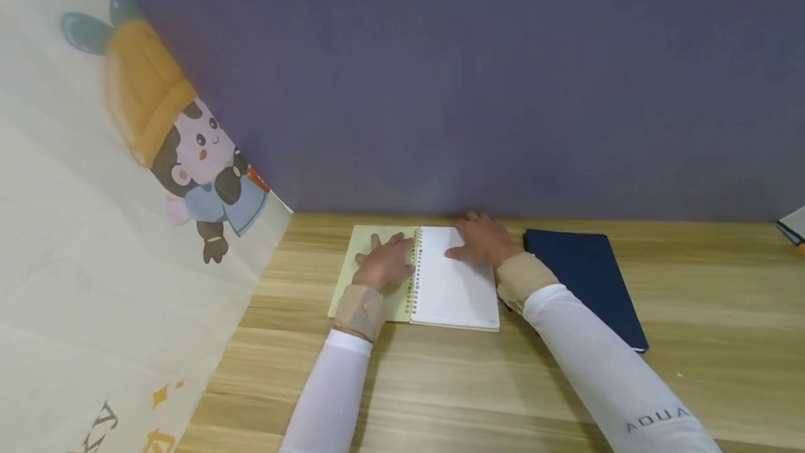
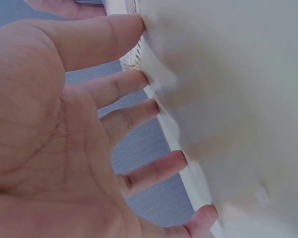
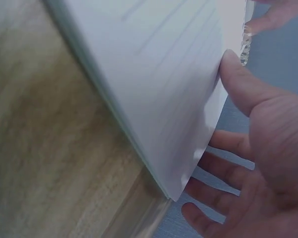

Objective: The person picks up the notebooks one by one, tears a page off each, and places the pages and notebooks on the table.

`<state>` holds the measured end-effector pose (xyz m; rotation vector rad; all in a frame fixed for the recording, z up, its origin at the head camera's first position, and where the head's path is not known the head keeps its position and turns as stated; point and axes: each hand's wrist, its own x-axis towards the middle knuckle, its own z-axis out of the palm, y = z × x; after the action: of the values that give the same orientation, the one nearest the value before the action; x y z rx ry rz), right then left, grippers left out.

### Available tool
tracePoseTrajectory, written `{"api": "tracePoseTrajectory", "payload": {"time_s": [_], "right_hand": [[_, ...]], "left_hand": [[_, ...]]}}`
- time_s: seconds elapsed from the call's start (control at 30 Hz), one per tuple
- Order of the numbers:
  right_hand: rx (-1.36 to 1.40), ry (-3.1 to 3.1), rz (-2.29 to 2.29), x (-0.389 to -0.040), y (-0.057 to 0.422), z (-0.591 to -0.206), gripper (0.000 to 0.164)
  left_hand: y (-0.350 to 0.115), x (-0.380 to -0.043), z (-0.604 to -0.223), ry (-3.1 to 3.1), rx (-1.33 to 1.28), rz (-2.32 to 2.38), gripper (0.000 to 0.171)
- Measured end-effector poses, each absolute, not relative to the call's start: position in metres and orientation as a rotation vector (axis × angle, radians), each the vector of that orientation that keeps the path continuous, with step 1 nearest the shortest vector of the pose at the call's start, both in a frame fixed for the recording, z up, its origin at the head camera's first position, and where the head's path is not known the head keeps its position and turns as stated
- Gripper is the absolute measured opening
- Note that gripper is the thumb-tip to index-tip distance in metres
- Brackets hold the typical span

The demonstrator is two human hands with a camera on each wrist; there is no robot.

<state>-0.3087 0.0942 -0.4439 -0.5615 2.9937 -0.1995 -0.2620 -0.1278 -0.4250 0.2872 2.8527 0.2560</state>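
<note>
A spiral-bound notebook lies open on the table, its lined white page (image 1: 455,292) to the right of the coil and its pale yellow-green cover (image 1: 344,278) to the left. Across that cover rests my left hand (image 1: 385,264), fingers spread; the left wrist view has the fingertips touching the pale surface. My right hand (image 1: 486,240) lies over the page's upper right corner. In the right wrist view its thumb (image 3: 233,74) touches the lined page, while the other fingers extend near the page's far edge. A dark blue notebook (image 1: 575,271) lies closed beside the right forearm.
The wood-grain table (image 1: 440,383) meets a grey-blue upright panel (image 1: 472,89) just behind the notebooks. On the left stands a white wall with a cartoon figure (image 1: 207,152). A dark-edged object (image 1: 789,233), partly cut off, sits at the far right edge.
</note>
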Motion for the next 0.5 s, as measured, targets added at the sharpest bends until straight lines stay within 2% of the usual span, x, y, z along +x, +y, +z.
{"api": "tracePoseTrajectory", "payload": {"time_s": [0.33,0.5], "right_hand": [[-0.586,3.087,-0.205,-0.302,0.093,-0.441,0.074],[-0.562,3.162,-0.397,-0.294,0.100,-0.429,0.057]], "left_hand": [[-0.127,-0.262,-0.426,2.865,0.291,0.263,0.061],[-0.128,-0.262,-0.426,2.853,0.295,0.290,0.062]]}}
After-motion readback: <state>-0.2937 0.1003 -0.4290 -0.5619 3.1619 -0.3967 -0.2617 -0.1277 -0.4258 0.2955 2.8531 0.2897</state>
